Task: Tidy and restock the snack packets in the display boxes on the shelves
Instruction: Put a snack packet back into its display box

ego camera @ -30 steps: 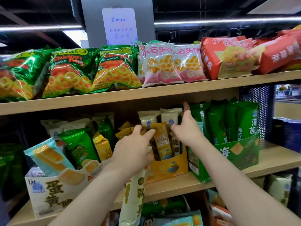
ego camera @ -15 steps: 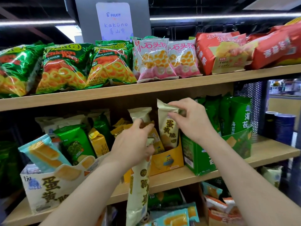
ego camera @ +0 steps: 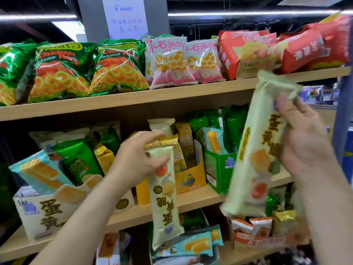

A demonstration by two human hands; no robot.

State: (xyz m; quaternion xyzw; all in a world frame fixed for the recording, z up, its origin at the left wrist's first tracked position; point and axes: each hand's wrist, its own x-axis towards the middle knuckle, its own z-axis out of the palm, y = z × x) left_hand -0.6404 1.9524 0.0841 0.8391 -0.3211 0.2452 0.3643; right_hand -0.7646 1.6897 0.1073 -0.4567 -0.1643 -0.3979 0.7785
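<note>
My left hand (ego camera: 139,161) grips the top of a long cream snack packet (ego camera: 165,197) that hangs down in front of the middle shelf, together with a small yellow packet (ego camera: 166,140) at its fingertips. My right hand (ego camera: 303,138) holds a second cream packet (ego camera: 256,150) up at the right, blurred and tilted, clear of the shelf. Behind them stands the yellow display box (ego camera: 189,178) with yellow packets and one cream packet (ego camera: 161,124) upright in it. A green display box (ego camera: 219,169) stands to its right.
A white display box (ego camera: 44,211) at the left holds teal, green and yellow packets. The top shelf (ego camera: 133,98) carries green, pink and red snack bags. Below the middle shelf lie more teal and orange packets (ego camera: 194,243). A blue upright (ego camera: 343,119) stands at the far right.
My right hand has pulled a cream packet out of the yellow box and swung it up and right. My left hand stays by the box with its hanging packet.
</note>
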